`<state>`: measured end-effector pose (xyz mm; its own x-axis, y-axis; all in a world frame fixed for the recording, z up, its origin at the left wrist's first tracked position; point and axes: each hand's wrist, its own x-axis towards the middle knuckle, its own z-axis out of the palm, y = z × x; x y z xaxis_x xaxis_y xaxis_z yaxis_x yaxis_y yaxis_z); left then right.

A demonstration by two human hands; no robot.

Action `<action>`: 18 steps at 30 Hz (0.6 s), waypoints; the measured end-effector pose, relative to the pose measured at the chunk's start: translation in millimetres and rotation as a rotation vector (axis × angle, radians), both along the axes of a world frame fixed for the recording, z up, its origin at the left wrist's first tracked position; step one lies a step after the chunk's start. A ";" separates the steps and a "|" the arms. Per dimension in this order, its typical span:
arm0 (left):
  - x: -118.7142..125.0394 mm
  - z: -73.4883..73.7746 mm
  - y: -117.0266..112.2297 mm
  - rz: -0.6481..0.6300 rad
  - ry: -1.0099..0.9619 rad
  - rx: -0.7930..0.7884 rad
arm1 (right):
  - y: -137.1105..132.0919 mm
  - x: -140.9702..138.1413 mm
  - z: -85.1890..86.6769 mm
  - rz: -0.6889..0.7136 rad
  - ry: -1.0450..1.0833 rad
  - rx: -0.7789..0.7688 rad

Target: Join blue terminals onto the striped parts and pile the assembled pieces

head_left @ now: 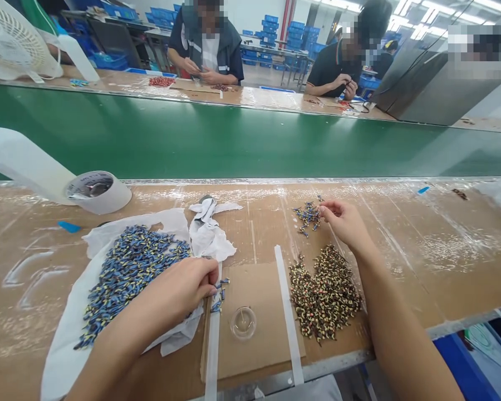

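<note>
My left hand (194, 281) is closed with its fingertips pinched, beside a few small blue-and-yellow parts (220, 295) at the cardboard's left edge. What it pinches, if anything, is hidden. Under that forearm spreads a large heap of blue-and-yellow parts (133, 273) on white paper (62, 340). My right hand (344, 223) has thumb and finger pressed together at the right side of a small blue pile (309, 216); anything between them is too small to name. Nearer me lies a heap of dark-and-yellow curled parts (325, 295). A small clear round dish (243, 323) rests on the taped cardboard (254, 356).
A tape roll (100, 192) and crumpled white paper (211, 231) lie at the left and centre. Beyond the table runs a green belt (234, 139). Two people work across it, near a white fan (14, 42) and a metal housing (434, 83). A blue bin (459, 362) stands low right.
</note>
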<state>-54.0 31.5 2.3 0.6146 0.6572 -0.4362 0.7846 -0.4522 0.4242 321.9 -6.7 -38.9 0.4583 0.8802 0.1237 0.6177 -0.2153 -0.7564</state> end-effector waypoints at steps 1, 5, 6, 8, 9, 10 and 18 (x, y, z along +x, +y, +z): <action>-1.1 1.4 0.6 -0.009 -0.004 -0.013 | -0.9 1.1 1.0 -0.006 0.000 0.007; 0.1 7.6 -4.6 -0.052 -0.051 -0.005 | -3.9 2.5 3.7 0.010 0.011 0.015; 1.8 8.3 -7.0 -0.057 -0.074 0.010 | -4.5 1.8 4.2 0.019 0.014 0.010; 5.1 8.4 -11.4 -0.048 -0.105 0.043 | -5.8 -0.1 5.2 0.036 0.010 -0.008; 6.2 8.1 -12.9 -0.042 -0.108 0.052 | -6.5 -1.1 5.8 0.043 0.005 -0.021; 6.9 8.0 -13.9 -0.036 -0.105 0.056 | -7.3 -1.9 6.4 0.046 0.000 -0.034; 7.4 12.2 -18.1 -0.039 -0.122 0.050 | -13.2 -0.5 6.8 0.005 -0.006 -0.059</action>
<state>-46.6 13.4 14.5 0.6865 0.6510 -0.3240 0.7101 -0.5043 0.4914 321.4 -19.9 -32.2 0.4536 0.8881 0.0740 0.6231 -0.2567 -0.7388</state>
